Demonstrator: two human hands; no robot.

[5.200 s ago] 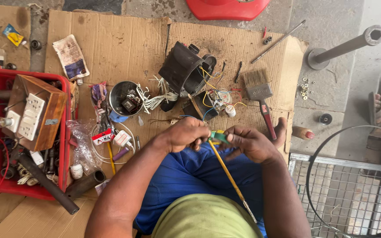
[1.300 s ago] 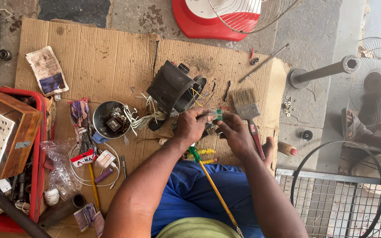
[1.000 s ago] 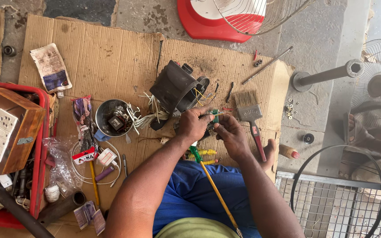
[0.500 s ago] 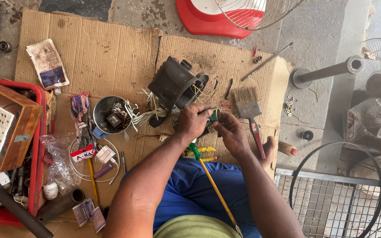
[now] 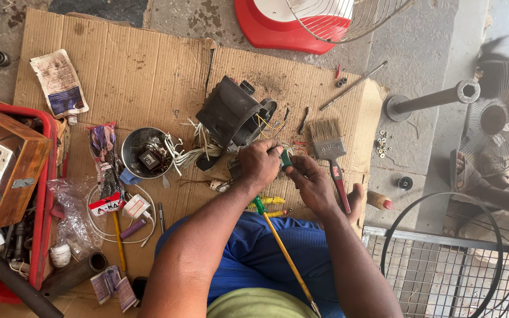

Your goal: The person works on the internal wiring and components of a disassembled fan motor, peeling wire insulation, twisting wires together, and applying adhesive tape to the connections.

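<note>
A small green part [image 5: 286, 159] is being pinched between the closed fingers of the left hand [image 5: 258, 165] and the right hand [image 5: 310, 184], near the middle of the cardboard sheet [image 5: 136, 76] on the floor. A black motor housing [image 5: 231, 118] is lying just beyond the left hand. A paintbrush [image 5: 329, 147] is resting beside the right hand, toward the cardboard's right edge. A long rod [image 5: 281, 247] is being kept under the wrists.

Since approx 5 s ago my hands are farther out over the cardboard [image 5: 148, 65]: left hand [image 5: 258, 165] & right hand [image 5: 310, 182] w/ the small green part [image 5: 287, 159] now sit at the black motor housing's [image 5: 228, 115] 5 o'clock.
</note>
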